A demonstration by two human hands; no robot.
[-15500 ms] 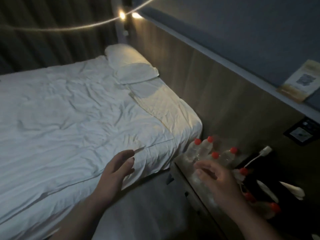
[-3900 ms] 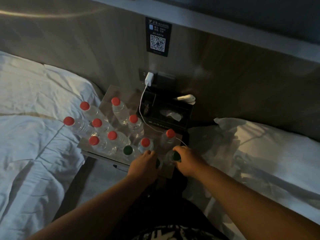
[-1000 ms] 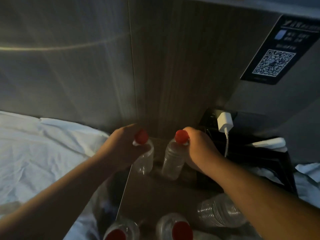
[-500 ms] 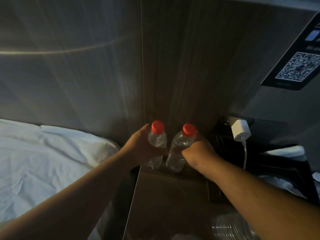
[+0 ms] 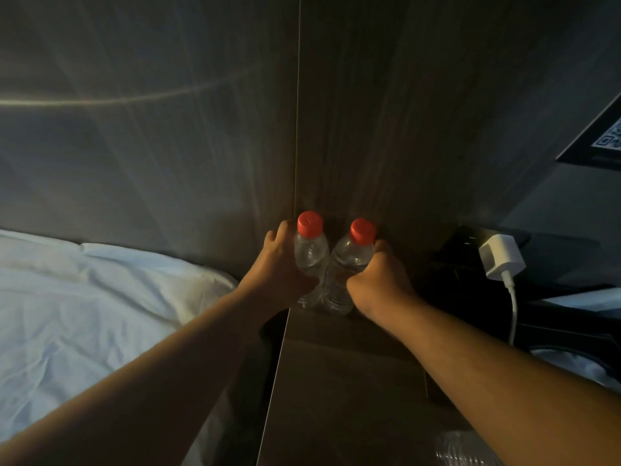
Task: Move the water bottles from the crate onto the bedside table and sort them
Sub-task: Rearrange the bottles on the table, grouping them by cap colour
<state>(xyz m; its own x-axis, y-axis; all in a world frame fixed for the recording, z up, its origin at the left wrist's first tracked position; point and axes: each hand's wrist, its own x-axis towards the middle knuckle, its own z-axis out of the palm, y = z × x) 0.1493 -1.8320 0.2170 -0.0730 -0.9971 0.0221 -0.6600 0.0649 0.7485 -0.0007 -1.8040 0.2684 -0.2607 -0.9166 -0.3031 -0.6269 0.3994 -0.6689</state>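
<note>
Red-capped and clear, the left bottle (image 5: 311, 258) and right bottle (image 5: 347, 267) stand touching at the far left corner of the bedside table (image 5: 336, 381), by the wood wall (image 5: 353, 129). The left hand (image 5: 277, 269) has its fingers wrapped round the left bottle, and the right hand (image 5: 381, 282) grips the right bottle. White bedding (image 5: 84, 297) lies to the left, a white charger (image 5: 502, 260) to the right.

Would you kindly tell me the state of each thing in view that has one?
Left bottle: red cap on, upright, gripped by left hand.
Right bottle: red cap on, slightly tilted, gripped by right hand.
White charger: plugged in, cable hanging down.
</note>
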